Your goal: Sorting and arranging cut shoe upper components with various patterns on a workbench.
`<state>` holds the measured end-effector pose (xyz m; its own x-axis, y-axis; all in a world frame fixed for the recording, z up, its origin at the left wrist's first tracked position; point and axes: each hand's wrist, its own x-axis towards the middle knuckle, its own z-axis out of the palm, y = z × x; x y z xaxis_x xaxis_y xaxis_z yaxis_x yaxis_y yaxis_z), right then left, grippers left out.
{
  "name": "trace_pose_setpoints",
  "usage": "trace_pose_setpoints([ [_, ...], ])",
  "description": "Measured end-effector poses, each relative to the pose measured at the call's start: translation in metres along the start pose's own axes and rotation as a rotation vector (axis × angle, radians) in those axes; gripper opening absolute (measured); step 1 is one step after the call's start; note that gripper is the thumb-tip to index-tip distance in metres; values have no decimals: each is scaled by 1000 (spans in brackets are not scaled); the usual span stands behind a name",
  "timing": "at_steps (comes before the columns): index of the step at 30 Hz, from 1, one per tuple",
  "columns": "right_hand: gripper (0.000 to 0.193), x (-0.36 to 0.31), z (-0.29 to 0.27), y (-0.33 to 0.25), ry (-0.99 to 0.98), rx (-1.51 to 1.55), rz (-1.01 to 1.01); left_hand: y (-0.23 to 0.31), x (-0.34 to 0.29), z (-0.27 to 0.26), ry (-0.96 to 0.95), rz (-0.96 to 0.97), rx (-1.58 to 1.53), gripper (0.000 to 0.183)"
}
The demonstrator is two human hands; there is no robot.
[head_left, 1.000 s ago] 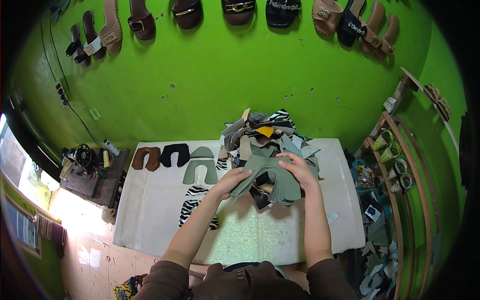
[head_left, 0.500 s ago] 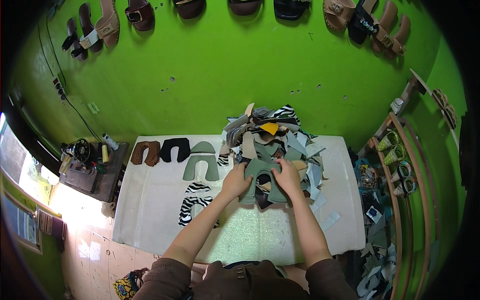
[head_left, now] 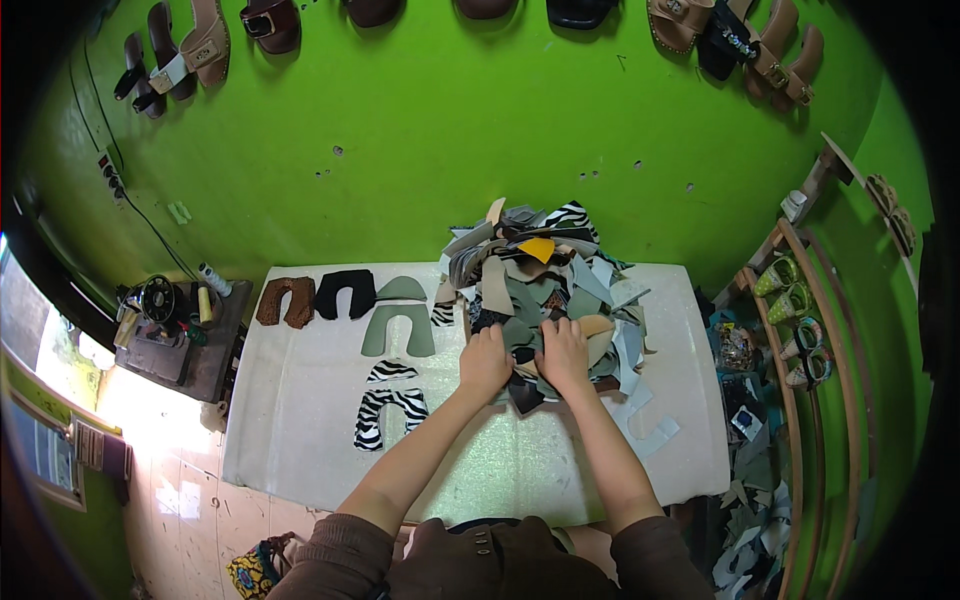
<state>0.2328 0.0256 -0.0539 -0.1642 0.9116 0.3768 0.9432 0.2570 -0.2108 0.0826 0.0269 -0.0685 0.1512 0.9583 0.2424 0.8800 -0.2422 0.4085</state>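
Note:
Both my hands are at the near side of a heap of material scraps [head_left: 497,285] on the white-topped table. Between them a green U-shaped piece [head_left: 521,333] lies against the heap, mostly covered by fingers and other scraps. My left hand [head_left: 487,361] is closed at its left side, my right hand [head_left: 563,354] at its right side, fingers curled. To the left lie a flat green U-shaped piece [head_left: 399,331] with a green half-round piece [head_left: 401,289] above it, and a zebra-striped U-shaped piece [head_left: 390,417] below a small striped piece [head_left: 391,371].
A brown U-shaped piece [head_left: 286,302] and a black one [head_left: 345,294] lie at the table's far left. A sewing machine [head_left: 160,300] stands on a dark stand at left. A wooden rack [head_left: 790,400] with sandals stands at right, scraps below it. Sandals [head_left: 270,25] hang along the green wall.
My hands have curled and come slightly closer together. The green U-shaped piece, spread flat between them before, is now mostly hidden by my hands and the scraps.

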Motion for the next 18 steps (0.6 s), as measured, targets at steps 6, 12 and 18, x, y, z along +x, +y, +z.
trace_pose_setpoints([
  [6, 25, -2, -1, 4, 31, 102, -44, -4, -8, -8, 96, 207, -60, 33],
  [12, 17, -14, 2, 12, 115, 123, -81, -9, -21, -16, 225, 394, -39, 34],
  [18, 20, -19, -6, 9, 125, 148, -38, -9, -23, -22, 339, 499, 82, 28],
])
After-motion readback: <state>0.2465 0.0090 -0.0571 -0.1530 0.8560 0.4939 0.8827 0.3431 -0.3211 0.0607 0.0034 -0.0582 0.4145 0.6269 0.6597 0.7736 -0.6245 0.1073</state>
